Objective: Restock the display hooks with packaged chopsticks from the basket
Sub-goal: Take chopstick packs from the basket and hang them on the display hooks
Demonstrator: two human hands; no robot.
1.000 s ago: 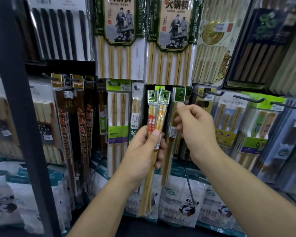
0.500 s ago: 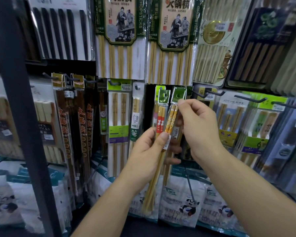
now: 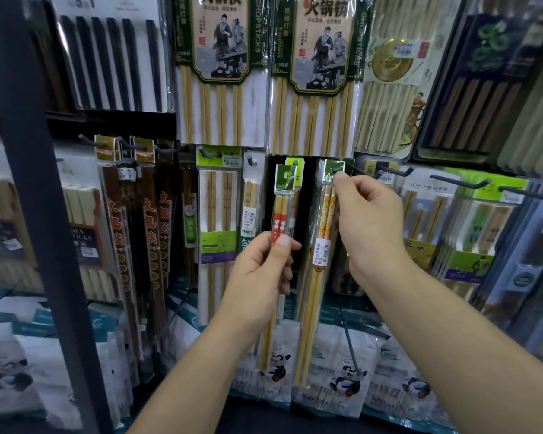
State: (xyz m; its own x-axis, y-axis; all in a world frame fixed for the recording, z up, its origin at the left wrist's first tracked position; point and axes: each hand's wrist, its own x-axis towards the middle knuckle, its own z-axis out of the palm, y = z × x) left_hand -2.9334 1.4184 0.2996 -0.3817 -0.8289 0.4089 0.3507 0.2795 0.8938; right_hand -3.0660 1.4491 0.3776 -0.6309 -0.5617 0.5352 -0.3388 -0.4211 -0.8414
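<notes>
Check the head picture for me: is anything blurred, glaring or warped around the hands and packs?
Head view: centre sharp, with left hand, right hand, red-topped pack and yellow-topped pack readable. Head view: edges soften; the dark post near the lens is blurred. Head view: the wide lens tilts the blue pack at the right; dim light, mild glare on the black chopsticks pack.

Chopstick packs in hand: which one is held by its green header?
The orange-topped pack, pinched there by the right hand; the left hand grips the red-topped pack lower down.
</notes>
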